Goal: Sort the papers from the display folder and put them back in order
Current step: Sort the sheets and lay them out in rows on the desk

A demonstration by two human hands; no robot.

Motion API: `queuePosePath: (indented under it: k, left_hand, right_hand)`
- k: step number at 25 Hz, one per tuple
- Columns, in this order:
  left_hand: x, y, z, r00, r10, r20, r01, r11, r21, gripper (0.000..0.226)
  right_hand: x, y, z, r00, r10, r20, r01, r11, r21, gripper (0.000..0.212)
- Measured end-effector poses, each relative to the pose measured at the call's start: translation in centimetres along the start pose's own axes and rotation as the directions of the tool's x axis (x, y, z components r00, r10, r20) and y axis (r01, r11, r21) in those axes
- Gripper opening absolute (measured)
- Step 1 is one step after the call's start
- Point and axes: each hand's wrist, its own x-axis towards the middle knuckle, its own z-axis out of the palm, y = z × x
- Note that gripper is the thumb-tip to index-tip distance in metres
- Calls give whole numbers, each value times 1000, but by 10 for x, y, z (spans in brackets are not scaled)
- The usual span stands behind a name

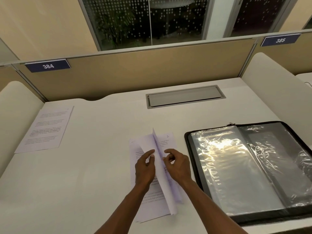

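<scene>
Now we are mid-sort: our left hand [145,168] and right hand [177,166] pinch lifted sheets of the stack [152,196] at counter [101,183] centre. One page [45,129] lies far left; the folder [249,169], right, waits open, unfilled.

A grey cable hatch [185,96] sits in the white desk [84,166]; divider signs [48,66] read 384, 385.
</scene>
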Motion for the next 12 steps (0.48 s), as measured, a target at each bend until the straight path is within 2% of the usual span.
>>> queuePosePath:
  k: [3, 6, 7, 8, 10, 12]
  left_hand:
    - [0, 7, 4, 1000, -15, 2, 15, 999, -40, 22]
    - [3, 10, 3, 999, -22, -44, 22, 1000, 6, 29]
    - [4, 9, 2, 998, -25, -65, 27, 999, 18, 26]
    - [5, 8, 1, 996, -35, -79, 36, 999, 20, 23]
    - [7, 5, -1, 995, -55, -82, 55, 998, 2, 22]
    - [6, 4, -2, 995, -59, -80, 58, 998, -16, 21]
  right_hand:
    - [-10, -8, 8, 997, -59, 43, 59, 998, 22, 19]
    - [-9, -10, 8, 975, -87, 203, 77, 995, 56, 19]
    - [-7, -10, 6, 977, -83, 195, 68, 994, 82, 17]
    - [-4, -8, 2, 990, -53, 127, 41, 994, 97, 16]
    - [6, 1, -10, 996, 76, -44, -77, 997, -28, 26]
    - [16, 10, -21, 978, 210, -7, -200, 923, -328, 42]
